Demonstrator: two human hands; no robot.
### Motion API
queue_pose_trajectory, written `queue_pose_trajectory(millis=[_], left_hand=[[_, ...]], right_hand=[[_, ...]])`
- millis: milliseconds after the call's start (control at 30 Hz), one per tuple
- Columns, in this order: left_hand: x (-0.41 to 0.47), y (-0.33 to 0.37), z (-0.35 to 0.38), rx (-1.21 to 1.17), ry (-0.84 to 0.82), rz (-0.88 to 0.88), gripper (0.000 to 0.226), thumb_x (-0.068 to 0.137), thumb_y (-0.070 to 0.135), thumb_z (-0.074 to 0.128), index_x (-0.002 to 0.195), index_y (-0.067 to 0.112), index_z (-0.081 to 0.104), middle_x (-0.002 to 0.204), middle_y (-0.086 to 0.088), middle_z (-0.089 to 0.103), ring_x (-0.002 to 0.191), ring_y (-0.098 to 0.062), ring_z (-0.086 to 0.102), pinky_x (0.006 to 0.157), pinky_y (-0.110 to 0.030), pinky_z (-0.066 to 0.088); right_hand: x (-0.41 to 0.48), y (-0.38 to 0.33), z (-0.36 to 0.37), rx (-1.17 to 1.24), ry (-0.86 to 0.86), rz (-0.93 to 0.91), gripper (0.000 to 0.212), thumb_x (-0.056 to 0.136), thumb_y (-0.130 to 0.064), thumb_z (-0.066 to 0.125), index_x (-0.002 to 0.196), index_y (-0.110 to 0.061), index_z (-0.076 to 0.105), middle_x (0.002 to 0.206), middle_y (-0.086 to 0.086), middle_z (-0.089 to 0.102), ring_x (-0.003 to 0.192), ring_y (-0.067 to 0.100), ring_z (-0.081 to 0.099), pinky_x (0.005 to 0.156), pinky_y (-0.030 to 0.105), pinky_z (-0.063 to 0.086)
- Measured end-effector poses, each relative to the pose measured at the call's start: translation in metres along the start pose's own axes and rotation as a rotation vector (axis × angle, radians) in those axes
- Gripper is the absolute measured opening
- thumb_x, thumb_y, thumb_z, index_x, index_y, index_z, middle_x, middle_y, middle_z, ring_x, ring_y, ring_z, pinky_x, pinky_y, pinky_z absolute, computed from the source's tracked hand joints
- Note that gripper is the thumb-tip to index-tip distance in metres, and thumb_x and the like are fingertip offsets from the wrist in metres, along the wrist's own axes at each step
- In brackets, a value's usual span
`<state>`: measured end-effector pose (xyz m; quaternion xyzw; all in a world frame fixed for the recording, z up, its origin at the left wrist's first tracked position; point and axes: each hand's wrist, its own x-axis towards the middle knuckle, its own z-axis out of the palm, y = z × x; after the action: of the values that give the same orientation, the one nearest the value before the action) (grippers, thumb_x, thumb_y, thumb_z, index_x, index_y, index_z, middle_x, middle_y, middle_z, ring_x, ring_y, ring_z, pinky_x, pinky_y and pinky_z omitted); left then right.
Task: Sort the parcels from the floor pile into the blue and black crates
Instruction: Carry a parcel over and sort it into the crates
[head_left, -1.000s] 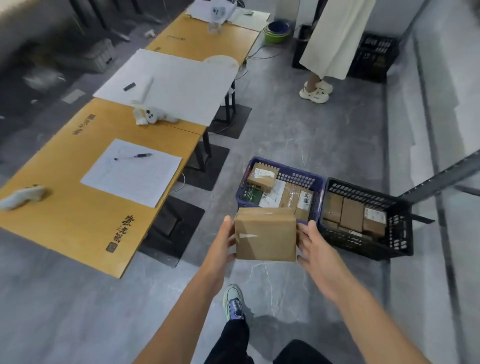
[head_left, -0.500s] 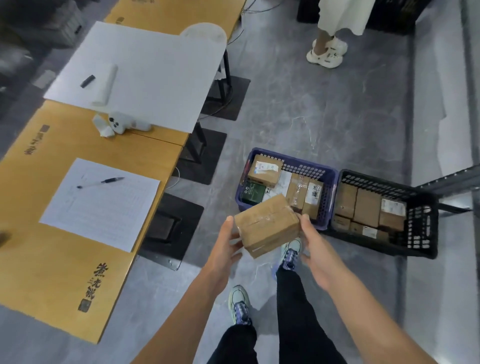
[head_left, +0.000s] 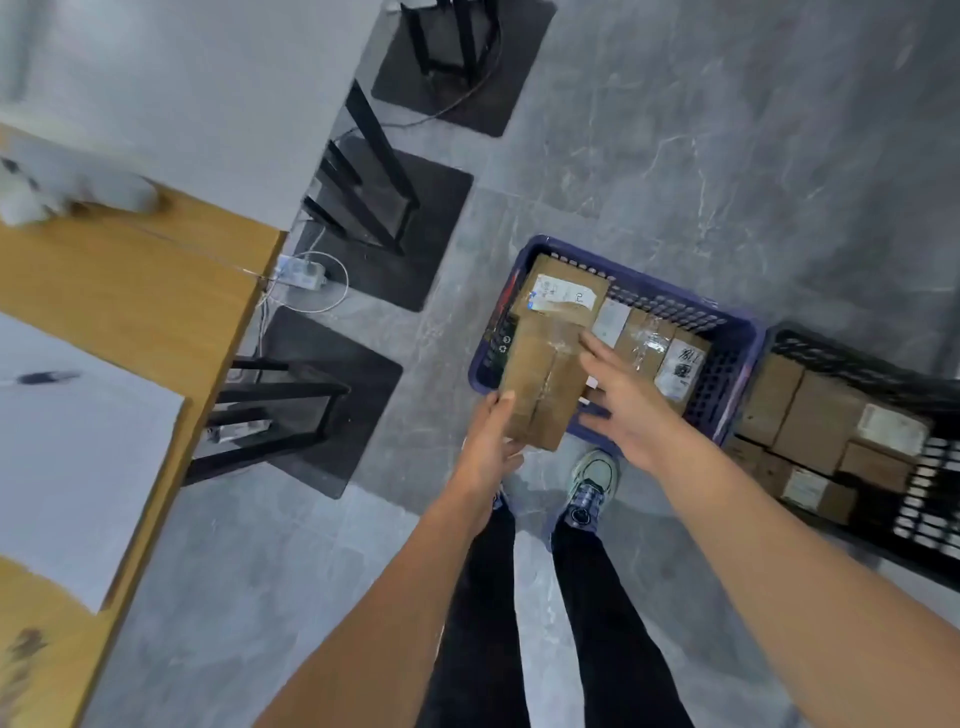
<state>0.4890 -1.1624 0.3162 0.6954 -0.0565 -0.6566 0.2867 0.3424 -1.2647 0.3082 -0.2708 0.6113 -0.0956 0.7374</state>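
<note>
A plain brown cardboard parcel (head_left: 543, 379), taped along its middle, hangs tilted over the near left part of the blue crate (head_left: 724, 374). My left hand (head_left: 491, 447) grips its near left corner, thumb on top. My right hand (head_left: 623, 405) lies beside the parcel's right side with straight, spread fingers; the index fingertip touches its upper right edge. The blue crate holds several parcels, one with a white label (head_left: 563, 296) at the back left. To its right, the black crate (head_left: 930, 509) is packed with several brown parcels (head_left: 810, 415).
A wooden table (head_left: 130, 291) with white paper sheets fills the left. Its black legs and floor plates (head_left: 322, 395) stand between it and the crates. A white power strip (head_left: 301, 273) with a cable lies on the floor. My shoes (head_left: 592, 483) stand just before the blue crate.
I have stepped up to the crates and my view has tipped down. The parcel has gone forward and down over the blue crate. My right hand has let go and opened.
</note>
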Motion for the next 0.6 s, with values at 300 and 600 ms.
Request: queue_pose_trajectory(millis=[300, 600], left_hand=[[0.159, -0.008, -0.016, 0.194, -0.003, -0.123, 0.025, 0.103, 0.037, 0.055, 0.123, 0.052, 0.049, 0.123, 0.005, 0.061, 0.103, -0.017, 0.065, 0.065, -0.021, 0.055], [0.241, -0.006, -0.037, 0.293, -0.042, -0.200, 0.077, 0.098, 0.053, 0.056, 0.162, 0.038, 0.016, 0.150, 0.002, 0.047, 0.100, -0.015, 0.065, 0.069, -0.027, 0.053]], right_hand=[[0.161, 0.032, 0.013, -0.074, 0.082, 0.162, 0.065, 0.105, -0.033, 0.058, 0.160, -0.045, 0.027, 0.137, -0.010, 0.054, 0.114, 0.017, 0.057, 0.100, 0.043, 0.048], [0.237, 0.030, 0.027, -0.079, 0.147, 0.222, 0.055, 0.105, -0.027, 0.054, 0.156, -0.034, 0.034, 0.096, -0.016, 0.051, 0.083, 0.007, 0.053, 0.072, 0.036, 0.051]])
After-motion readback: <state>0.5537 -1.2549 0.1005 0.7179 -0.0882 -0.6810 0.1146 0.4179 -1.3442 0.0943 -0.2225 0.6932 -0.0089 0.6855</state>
